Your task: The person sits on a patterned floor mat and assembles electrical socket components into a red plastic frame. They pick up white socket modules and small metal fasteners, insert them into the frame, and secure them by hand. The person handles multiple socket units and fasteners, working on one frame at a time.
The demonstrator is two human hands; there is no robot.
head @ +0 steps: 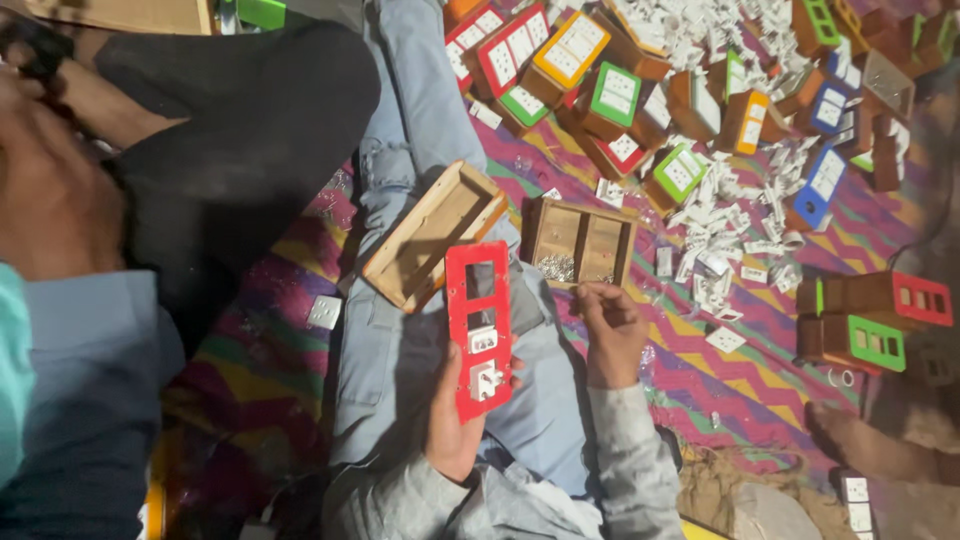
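Note:
My left hand [455,425] grips the lower end of a red plastic switch plate [478,300] over my lap. The plate has two white switch or socket modules fitted low down and open cut-outs above. My right hand [610,335] hovers just right of the plate, fingers curled and pinched; whether they hold a small part I cannot tell. It is beside a small wooden tray [580,240] holding tiny silver screws. An empty wooden box frame [435,235] lies tilted on my jeans-clad leg.
A heap of wooden boxes with coloured switch plates [620,95] and loose white modules [720,235] covers the patterned mat at the back and right. Stacked red and green boxes [870,315] lie at right. Another person in dark clothes [230,130] sits at left.

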